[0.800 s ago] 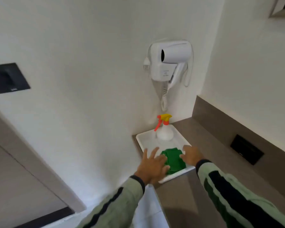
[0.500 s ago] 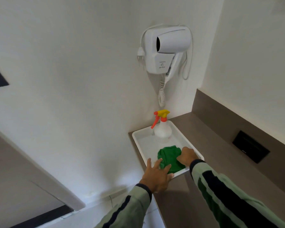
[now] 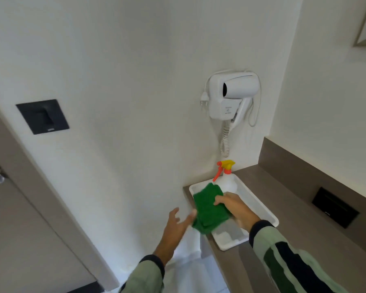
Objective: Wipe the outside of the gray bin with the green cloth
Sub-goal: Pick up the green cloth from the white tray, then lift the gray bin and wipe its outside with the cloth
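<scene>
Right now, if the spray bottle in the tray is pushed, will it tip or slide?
The spray bottle probably slides first: its base is wide and round. A push high at the orange trigger may tip it. The white tray looks smooth, so it may be slippery.

Both forearms reach forward from the lower edge of the view, in pale green sleeves with dark stripes and dark cuffs. The right hand (image 3: pixel 236 210) is curled with its knuckles up, fingers closed around the green cloth (image 3: pixel 209 208) at its 10 o'clock. The left hand (image 3: pixel 175 226) is spread, fingers apart and pointing toward 2 o'clock; its blurred fingertips seem to touch the cloth's lower edge, though contact is uncertain
</scene>
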